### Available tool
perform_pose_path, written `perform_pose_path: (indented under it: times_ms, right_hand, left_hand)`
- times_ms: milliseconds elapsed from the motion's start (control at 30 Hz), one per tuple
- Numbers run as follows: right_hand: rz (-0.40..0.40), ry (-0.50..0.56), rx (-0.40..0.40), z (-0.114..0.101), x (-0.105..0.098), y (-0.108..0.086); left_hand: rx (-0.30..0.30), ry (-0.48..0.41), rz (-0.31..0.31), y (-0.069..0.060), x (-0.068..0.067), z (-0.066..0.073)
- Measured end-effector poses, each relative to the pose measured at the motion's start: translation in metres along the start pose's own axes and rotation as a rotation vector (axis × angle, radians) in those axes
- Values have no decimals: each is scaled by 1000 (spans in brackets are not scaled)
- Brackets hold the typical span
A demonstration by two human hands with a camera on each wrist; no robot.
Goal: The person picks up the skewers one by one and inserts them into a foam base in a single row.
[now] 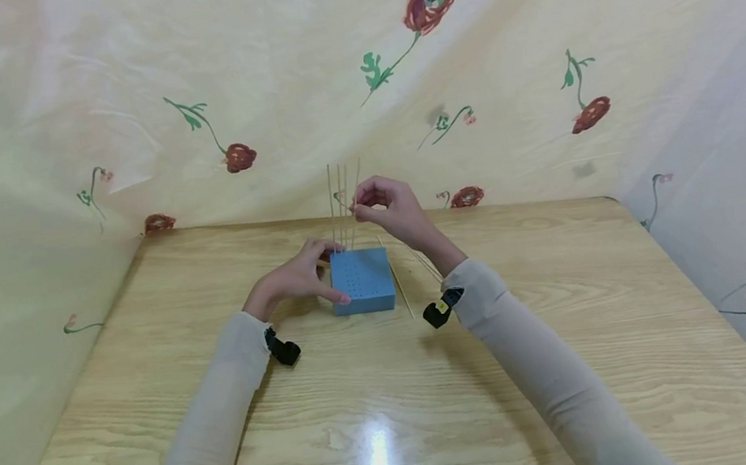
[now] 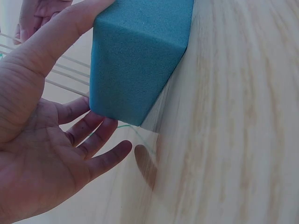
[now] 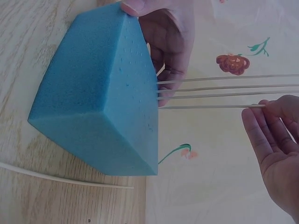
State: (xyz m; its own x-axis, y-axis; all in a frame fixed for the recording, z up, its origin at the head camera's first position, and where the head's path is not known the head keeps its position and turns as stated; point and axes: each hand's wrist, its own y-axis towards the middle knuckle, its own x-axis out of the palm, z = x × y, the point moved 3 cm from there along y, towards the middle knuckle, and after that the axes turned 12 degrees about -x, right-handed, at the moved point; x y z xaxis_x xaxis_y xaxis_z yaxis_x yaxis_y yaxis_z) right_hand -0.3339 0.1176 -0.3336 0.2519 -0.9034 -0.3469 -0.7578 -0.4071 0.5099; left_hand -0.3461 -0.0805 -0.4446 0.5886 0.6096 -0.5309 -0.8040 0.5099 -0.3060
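The right hand (image 1: 398, 208) over there has its grip pinched on a thin stick (image 3: 210, 107) meeting the blue block (image 1: 372, 268), which the left hand (image 1: 293, 279) clasps on the desk (image 1: 302, 425); pinching lower and pushing straight should prevent bending.

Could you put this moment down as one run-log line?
Left hand: holds blue block | Right hand: fingers pinch thin stick, lower end at block | Three other sticks: standing in block | Loose sticks: on wooden table
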Motion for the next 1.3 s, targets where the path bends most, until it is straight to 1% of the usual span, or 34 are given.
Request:
perform_pose_path:
  times_ms: [100,333,500,767,1167,1200,1300]
  right_hand:
    - [-10,-2,-2,2,1,2]
    - [-20,13,-6,24,0,7]
    - [-22,5,-12,30,-3,7]
    - [-9,-4,-10,32,-3,5]
    - [-5,7,15,35,-2,4]
    - [-5,7,18,34,-2,4]
    - [-7,7,20,22,-1,2]
  left_hand:
    - [-5,-9,3,0,-1,1]
    - [6,-13,-2,0,-2,4]
    - [13,-18,-3,0,-3,5]
    - [12,-9,3,-1,-3,5]
    - [-2,-16,-9,-3,-2,5]
    - [-2,-19,-10,-3,-2,5]
    - [-4,-21,-11,-4,-2,4]
